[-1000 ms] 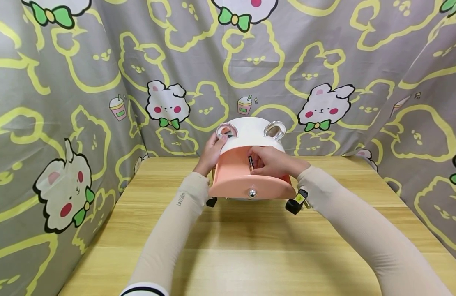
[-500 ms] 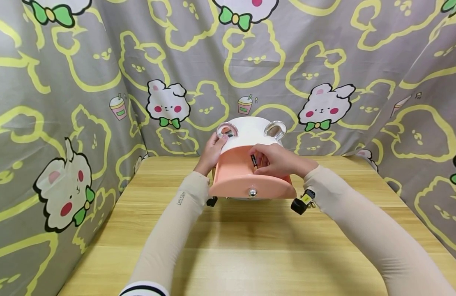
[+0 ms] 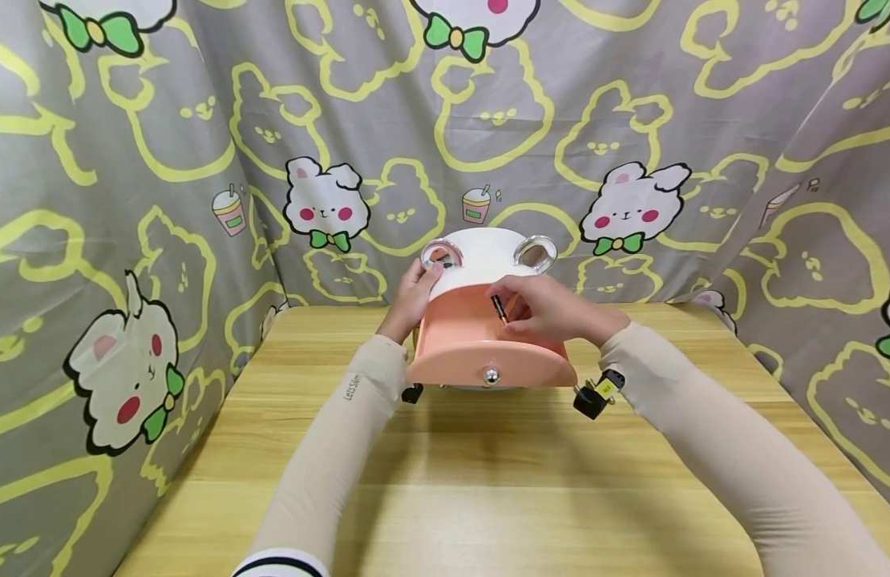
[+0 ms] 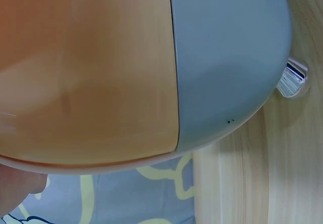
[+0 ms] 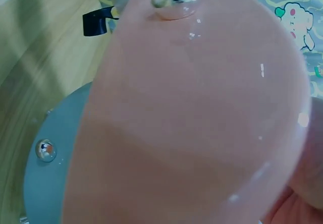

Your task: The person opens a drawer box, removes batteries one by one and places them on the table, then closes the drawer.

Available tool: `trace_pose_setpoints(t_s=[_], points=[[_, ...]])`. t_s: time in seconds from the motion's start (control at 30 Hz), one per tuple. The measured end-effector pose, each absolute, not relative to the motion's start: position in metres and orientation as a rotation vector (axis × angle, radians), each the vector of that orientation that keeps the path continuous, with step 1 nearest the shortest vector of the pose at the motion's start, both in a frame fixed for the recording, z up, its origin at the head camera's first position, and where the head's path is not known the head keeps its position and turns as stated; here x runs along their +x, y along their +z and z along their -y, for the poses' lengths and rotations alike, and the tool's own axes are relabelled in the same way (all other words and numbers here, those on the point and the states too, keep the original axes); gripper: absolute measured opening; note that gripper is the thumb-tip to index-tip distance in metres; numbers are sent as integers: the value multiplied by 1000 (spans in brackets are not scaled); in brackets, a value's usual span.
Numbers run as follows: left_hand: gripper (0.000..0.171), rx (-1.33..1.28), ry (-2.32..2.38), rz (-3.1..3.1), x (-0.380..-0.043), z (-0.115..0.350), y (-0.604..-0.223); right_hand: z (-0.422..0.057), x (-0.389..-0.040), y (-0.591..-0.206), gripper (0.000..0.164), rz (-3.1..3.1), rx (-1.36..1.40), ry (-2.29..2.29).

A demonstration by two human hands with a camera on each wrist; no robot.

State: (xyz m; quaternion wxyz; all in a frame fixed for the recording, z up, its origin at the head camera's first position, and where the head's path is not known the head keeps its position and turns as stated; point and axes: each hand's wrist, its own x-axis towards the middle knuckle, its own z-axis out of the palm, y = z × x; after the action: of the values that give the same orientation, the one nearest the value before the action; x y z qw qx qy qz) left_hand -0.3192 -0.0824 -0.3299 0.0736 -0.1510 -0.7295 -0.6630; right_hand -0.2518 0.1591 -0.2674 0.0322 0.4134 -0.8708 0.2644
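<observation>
The right hand (image 3: 549, 308) pinches a slim black-and-orange battery (image 3: 499, 309) between thumb and fingers, tilted, over the open pink drawer (image 3: 452, 366); whether it touches the drawer's floor cannot be told. Compared with 1.0 s ago, hand and battery have shifted a little to the person's right and slightly up, and the black wrist camera (image 3: 592, 398) has swung outward with them. The left hand (image 3: 410, 298) keeps its grip on the side of the white-topped cabinet (image 3: 488, 248), by 1 of its 2 ear-shaped rings. The drawer, with its silver knob (image 3: 491, 375), and the cabinet on the counter (image 3: 474, 513) look unmoved.
</observation>
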Motion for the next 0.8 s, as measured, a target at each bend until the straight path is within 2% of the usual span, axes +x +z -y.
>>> trace_pose_setpoints(t_s=[0.23, 0.8], points=[[38, -458, -1991, 2192, -319, 83, -331, -163, -248, -260, 53, 2733, 1126, 827], [38, -461, -1974, 2198, -318, 83, -329, -187, -245, -260, 51, 2710, 993, 1089]])
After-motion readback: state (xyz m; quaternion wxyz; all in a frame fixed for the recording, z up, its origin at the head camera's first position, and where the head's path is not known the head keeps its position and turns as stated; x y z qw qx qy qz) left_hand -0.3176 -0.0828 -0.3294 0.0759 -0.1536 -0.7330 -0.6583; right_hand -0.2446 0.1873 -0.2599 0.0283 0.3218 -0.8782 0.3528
